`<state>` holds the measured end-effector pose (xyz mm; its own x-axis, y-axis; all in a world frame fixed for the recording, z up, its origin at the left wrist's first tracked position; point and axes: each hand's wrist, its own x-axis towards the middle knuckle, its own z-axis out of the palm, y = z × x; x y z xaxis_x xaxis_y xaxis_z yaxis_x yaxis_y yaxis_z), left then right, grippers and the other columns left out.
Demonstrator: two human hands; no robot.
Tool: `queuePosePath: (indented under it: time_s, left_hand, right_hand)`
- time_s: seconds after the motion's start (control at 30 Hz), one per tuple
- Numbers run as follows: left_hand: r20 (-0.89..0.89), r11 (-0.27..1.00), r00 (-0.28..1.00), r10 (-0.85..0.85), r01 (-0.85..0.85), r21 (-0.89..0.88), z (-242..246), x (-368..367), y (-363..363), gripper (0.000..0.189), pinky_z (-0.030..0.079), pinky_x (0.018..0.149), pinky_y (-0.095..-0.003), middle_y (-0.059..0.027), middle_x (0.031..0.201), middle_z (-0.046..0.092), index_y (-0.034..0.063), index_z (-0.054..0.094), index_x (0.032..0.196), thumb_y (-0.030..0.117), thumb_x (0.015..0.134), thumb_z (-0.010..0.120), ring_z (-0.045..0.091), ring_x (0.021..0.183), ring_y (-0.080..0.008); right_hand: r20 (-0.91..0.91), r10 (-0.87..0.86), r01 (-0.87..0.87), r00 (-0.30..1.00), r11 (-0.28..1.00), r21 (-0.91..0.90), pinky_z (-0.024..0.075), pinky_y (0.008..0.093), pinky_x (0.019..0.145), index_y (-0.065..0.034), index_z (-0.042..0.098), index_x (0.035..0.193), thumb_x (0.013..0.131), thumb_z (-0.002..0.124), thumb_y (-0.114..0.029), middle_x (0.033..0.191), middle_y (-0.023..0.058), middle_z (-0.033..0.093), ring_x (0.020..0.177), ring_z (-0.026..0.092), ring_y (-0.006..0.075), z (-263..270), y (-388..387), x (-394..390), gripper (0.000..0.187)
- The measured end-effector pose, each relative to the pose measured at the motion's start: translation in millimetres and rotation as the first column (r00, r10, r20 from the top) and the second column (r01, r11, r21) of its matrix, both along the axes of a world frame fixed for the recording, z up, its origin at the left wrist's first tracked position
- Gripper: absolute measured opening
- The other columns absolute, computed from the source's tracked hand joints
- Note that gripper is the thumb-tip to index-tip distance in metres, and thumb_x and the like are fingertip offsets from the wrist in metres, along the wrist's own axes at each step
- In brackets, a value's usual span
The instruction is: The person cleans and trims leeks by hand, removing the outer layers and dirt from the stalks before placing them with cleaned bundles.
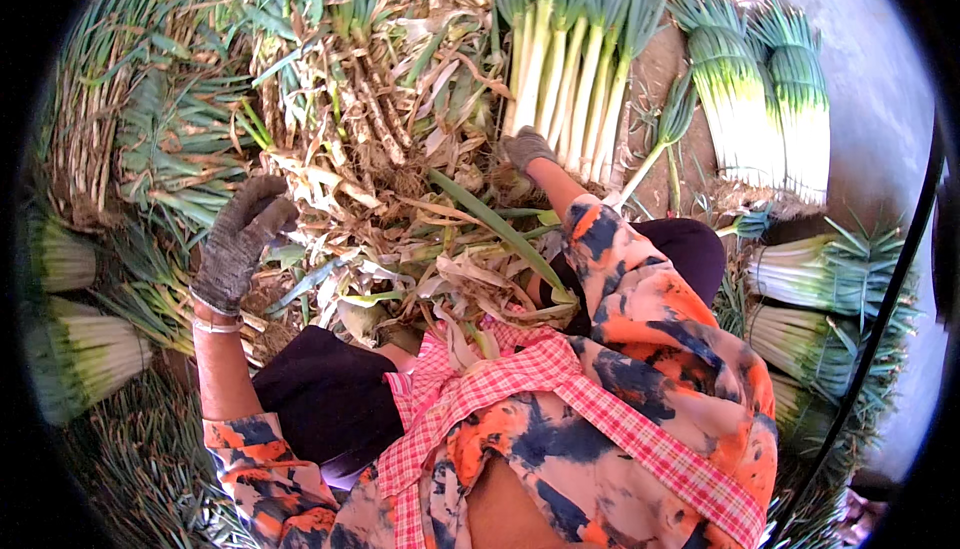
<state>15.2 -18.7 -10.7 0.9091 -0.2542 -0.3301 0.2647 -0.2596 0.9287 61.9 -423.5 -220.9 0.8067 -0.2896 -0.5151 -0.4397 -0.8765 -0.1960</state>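
My left hand (pixel 244 238), in a dirty grey knit glove, is raised over the left side of the leaf litter, its fingers slightly bent and nothing seen in them. Far to its right, my right hand (pixel 527 150) in a similar glove is at the lower ends of several peeled green onions (pixel 559 76), which lie side by side with white stalks towards me. Whether its fingers grip a stalk cannot be made out. Unpeeled green onions (pixel 367 99) with brown, rooty stalks lie between the hands, beyond dry husks (pixel 480 271). One long green leaf (pixel 502 230) slants across the husks.
Tied bundles of clean green onions (pixel 731 106) lie at the upper right, with more bundles (pixel 795 275) at the right. Unpeeled ones (pixel 90 129) are heaped at the upper left. Further bundles (pixel 97 354) are at the left rim. A single onion (pixel 649 163) lies near my right knee.
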Motion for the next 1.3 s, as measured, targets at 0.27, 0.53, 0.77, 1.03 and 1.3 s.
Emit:
queuePosePath:
  time_s: [0.27, 0.53, 0.77, 1.03, 1.3]
  left_hand:
    - [-0.026, 0.997, 1.000, 0.001, -0.003, -0.083, -9.7, 4.4, 24.0, 0.034, 0.046, 0.072, -0.0248, -0.0075, 0.095, 0.060, 0.0001, 0.050, 0.113, 0.014, 0.082, 0.057, 0.057, 0.084, -0.0129]
    - [-0.002, 1.000, 1.000, 0.006, -0.006, 0.025, -0.8, 0.1, 31.3, 0.035, 0.045, 0.079, -0.0258, -0.0082, 0.096, 0.059, -0.0004, 0.053, 0.110, 0.017, 0.081, 0.062, 0.054, 0.088, -0.0123]
    - [0.062, 0.994, 0.998, 0.019, -0.025, 0.106, 5.2, -5.2, 42.6, 0.037, 0.047, 0.073, -0.0263, -0.0080, 0.099, 0.058, 0.0016, 0.049, 0.115, 0.012, 0.081, 0.061, 0.057, 0.088, -0.0150]
    - [-0.074, 0.970, 0.997, -0.037, 0.054, 0.239, 4.5, 2.5, 27.6, 0.037, 0.047, 0.056, -0.0226, -0.0037, 0.087, 0.059, 0.0011, 0.052, 0.109, 0.026, 0.082, 0.057, 0.057, 0.073, -0.0100]
    - [0.085, 0.734, 0.868, -0.488, 0.356, 0.578, -86.6, 0.8, 3.6, 0.050, 0.046, 0.064, -0.0349, -0.0140, 0.086, 0.060, 0.0012, 0.057, 0.102, 0.043, 0.074, 0.063, 0.056, 0.072, -0.0233]
  right_hand:
    - [0.610, 0.131, 0.149, 0.782, 0.910, -0.386, 0.0456, 0.0393, 0.075, -0.0048, 0.042, 0.115, 0.077, 0.058, -0.035, 0.092, 0.0152, 0.054, 0.088, 0.056, 0.0295, 25.6, 15.3, 6.1, 0.051]
    - [0.476, -0.077, -0.074, 0.876, 0.954, 0.291, 0.0458, 0.0337, 0.070, -0.0078, 0.060, 0.100, 0.082, 0.053, -0.018, 0.096, 0.0141, 0.061, 0.080, 0.058, 0.0229, -38.1, 126.8, 69.7, 0.022]
    - [0.040, -0.159, 0.094, 0.986, 0.751, 0.654, 0.0380, 0.0387, 0.087, -0.0116, 0.050, 0.117, 0.085, 0.050, -0.023, 0.115, 0.0135, 0.053, 0.104, 0.049, 0.0237, -28.7, 159.9, 116.2, 0.034]
    - [-0.492, -0.183, 0.421, 0.851, -0.321, 0.849, 0.0554, 0.0333, 0.060, -0.0037, 0.047, 0.094, 0.077, 0.064, -0.008, 0.078, 0.0088, 0.057, 0.066, 0.059, 0.0221, 116.0, 199.9, -23.4, 0.024]
    - [0.003, 0.067, -0.004, 0.998, 0.011, 1.000, 0.0442, 0.0297, 0.078, -0.0041, 0.045, 0.115, 0.074, 0.069, -0.021, 0.096, 0.0038, 0.054, 0.084, 0.052, 0.0152, 124.2, 256.8, -146.1, 0.050]
